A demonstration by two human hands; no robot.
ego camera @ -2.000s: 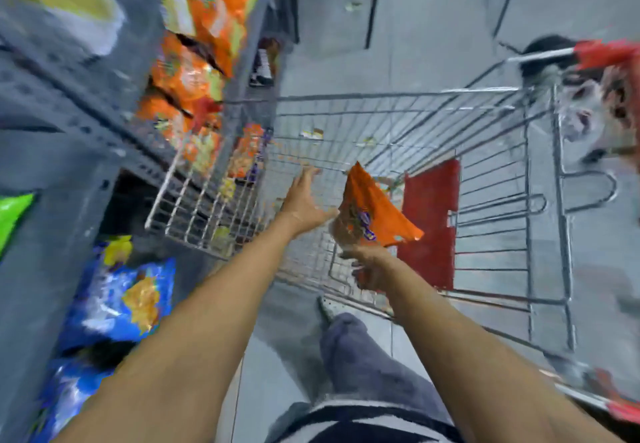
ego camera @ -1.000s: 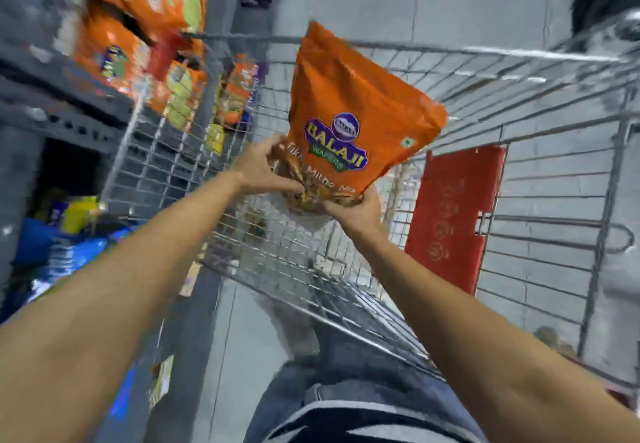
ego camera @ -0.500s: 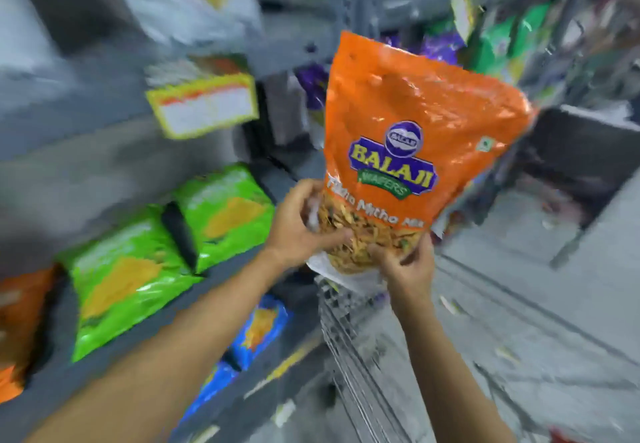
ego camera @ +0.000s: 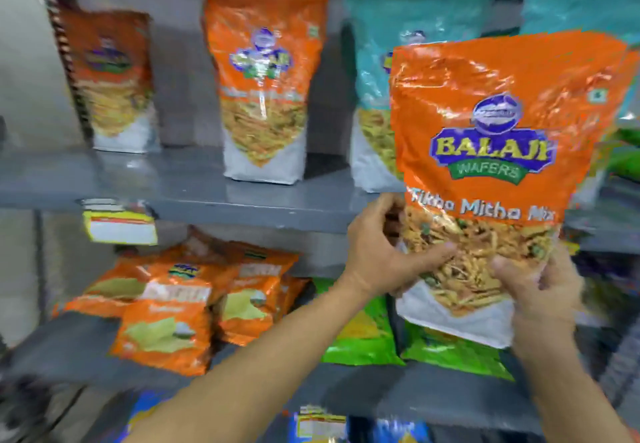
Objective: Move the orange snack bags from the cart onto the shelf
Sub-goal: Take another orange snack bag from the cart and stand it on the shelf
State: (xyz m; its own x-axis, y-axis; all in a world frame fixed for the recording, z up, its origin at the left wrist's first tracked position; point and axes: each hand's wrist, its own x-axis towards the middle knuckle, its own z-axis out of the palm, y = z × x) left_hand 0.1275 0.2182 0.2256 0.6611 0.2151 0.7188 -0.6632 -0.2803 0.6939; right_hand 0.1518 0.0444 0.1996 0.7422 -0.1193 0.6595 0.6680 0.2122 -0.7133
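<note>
I hold an orange snack bag (ego camera: pixel 498 151) upright in front of the grey shelf (ego camera: pixel 194 196), at the right of the view. My left hand (ego camera: pixel 384 252) grips its lower left edge and my right hand (ego camera: pixel 540 290) grips its lower right corner. Two matching orange bags stand upright on that shelf: one (ego camera: pixel 265 82) in the middle and another (ego camera: pixel 112 78) at the left. The cart is out of view.
A teal bag (ego camera: pixel 374 71) stands on the same shelf partly behind my bag, with another teal bag (ego camera: pixel 581 6) further right. The lower shelf (ego camera: pixel 415 397) carries flat orange packets (ego camera: pixel 166 321) and green packets (ego camera: pixel 363 335). A yellow price tag (ego camera: pixel 119 226) hangs from the shelf edge.
The view swung from the cart up to the shelves. Both hands lifted the orange bag to the level of the shelf with the standing bags.
</note>
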